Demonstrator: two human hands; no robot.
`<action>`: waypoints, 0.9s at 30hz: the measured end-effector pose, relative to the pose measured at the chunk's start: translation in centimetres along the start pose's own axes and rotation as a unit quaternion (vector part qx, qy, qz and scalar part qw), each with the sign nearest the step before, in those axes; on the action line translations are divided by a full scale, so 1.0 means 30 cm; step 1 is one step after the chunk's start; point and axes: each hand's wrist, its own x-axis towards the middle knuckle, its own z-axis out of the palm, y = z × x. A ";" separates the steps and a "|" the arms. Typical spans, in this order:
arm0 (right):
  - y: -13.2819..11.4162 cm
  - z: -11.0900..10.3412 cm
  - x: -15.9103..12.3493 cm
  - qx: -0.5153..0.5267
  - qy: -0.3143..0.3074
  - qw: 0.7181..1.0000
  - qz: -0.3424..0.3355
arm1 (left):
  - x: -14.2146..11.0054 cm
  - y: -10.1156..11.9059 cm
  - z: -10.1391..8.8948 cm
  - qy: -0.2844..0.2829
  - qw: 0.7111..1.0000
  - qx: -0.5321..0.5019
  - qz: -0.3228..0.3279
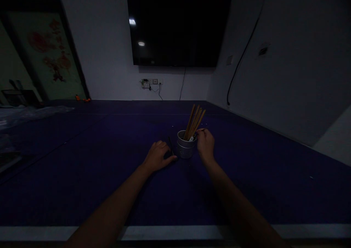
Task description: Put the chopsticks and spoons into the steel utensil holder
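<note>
A grey metal-looking cup (185, 149) stands upright on the dark purple surface. Several wooden chopsticks (194, 122) lean to the right in it, beside a small white piece (191, 138) with a hole near the rim. Just left of the cup, my left hand (158, 156) rests low with thumb and fingers apart. A thin dark object (172, 147) lies at its thumb tip and fingers; its kind is too dark to tell. My right hand (205, 142) is pinched closed at the cup's right rim, and what its fingertips hold is hidden.
The purple surface (109, 142) reaches back to a wall with a television (178, 30) and sockets (152, 82). Clear plastic wrapping (38, 113) lies at the left, and small orange objects (82, 98) sit at the far left edge. A black cable (241, 58) hangs on the right wall.
</note>
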 end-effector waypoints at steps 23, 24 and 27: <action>-0.074 -0.039 -0.061 -0.067 0.177 0.966 -0.176 | 0.002 0.006 0.045 -0.017 0.990 0.017 0.136; -0.082 -0.037 -0.075 -0.074 0.165 0.958 -0.221 | 0.003 0.008 0.044 -0.004 0.989 0.031 0.145; -0.106 -0.020 -0.124 -0.099 0.095 0.918 -0.372 | 0.006 0.009 0.033 0.088 0.984 0.076 0.132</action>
